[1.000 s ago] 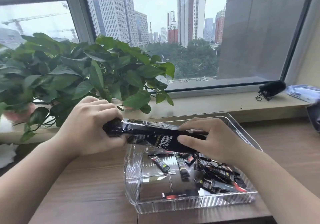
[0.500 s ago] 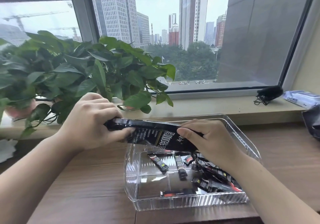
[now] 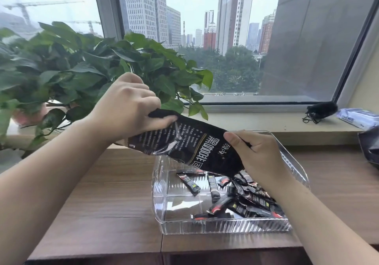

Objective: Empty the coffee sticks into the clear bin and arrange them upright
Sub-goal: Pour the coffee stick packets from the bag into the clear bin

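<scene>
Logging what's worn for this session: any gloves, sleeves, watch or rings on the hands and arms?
No. The left hand and right hand are bare: no gloves, rings or watch show. The left forearm and right forearm are uncovered to the frame's edge; no sleeve is in view.

There is one black bag [image 3: 194,147], one clear bin [image 3: 225,226] and one leafy plant [image 3: 82,69]. Two hands show, the left hand [image 3: 127,108] and the right hand [image 3: 258,154]. The coffee sticks [image 3: 256,198] are too piled up to count.

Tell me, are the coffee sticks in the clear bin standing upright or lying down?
Lying down: the coffee sticks lie scattered flat in the clear bin, heaped toward its right side.
</scene>
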